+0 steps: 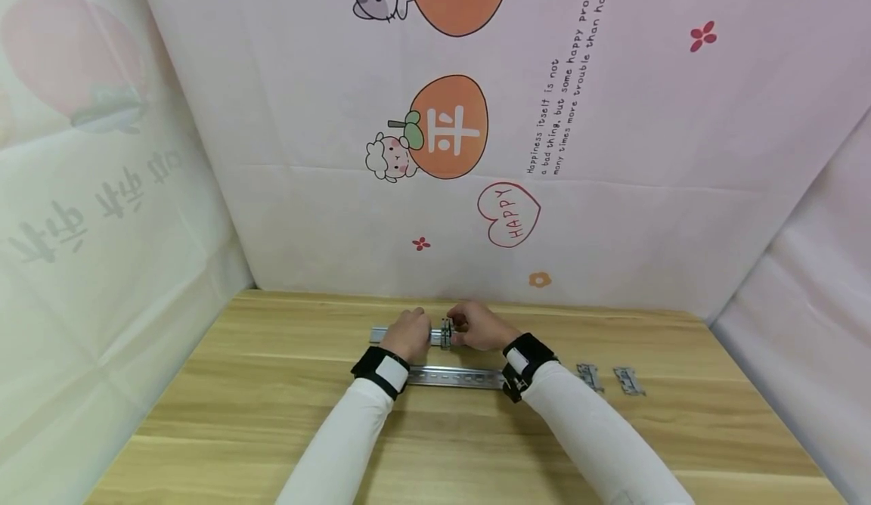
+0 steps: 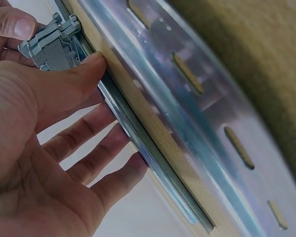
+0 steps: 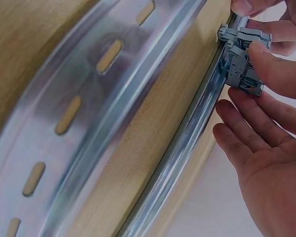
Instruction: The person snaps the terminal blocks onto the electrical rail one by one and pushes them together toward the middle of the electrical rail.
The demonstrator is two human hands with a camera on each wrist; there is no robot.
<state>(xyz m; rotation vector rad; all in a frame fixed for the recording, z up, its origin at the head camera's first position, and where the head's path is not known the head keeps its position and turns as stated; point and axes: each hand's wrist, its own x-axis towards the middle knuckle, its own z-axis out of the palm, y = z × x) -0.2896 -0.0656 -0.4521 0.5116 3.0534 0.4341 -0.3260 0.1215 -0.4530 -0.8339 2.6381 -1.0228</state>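
Grey terminal blocks (image 1: 446, 333) (image 2: 52, 47) (image 3: 244, 61) sit side by side on the farther, narrow metal rail (image 1: 377, 335) (image 2: 138, 133) (image 3: 187, 133). My left hand (image 1: 408, 335) (image 2: 54, 128) grips this rail just left of the blocks, its thumb along the near side and its fingers on the far side. My right hand (image 1: 481, 327) (image 3: 276, 118) pinches the blocks from the right, with the thumb on top of one in the right wrist view. Whether the blocks are fully seated on the rail cannot be told.
A wider slotted metal rail (image 1: 456, 376) (image 2: 187, 113) (image 3: 89, 98) lies nearer on the wooden table (image 1: 272, 399), between the wrists. Two loose grey blocks, one (image 1: 588, 376) beside the other (image 1: 629, 381), lie to the right of my right forearm. A printed cloth (image 1: 306, 225) hangs behind.
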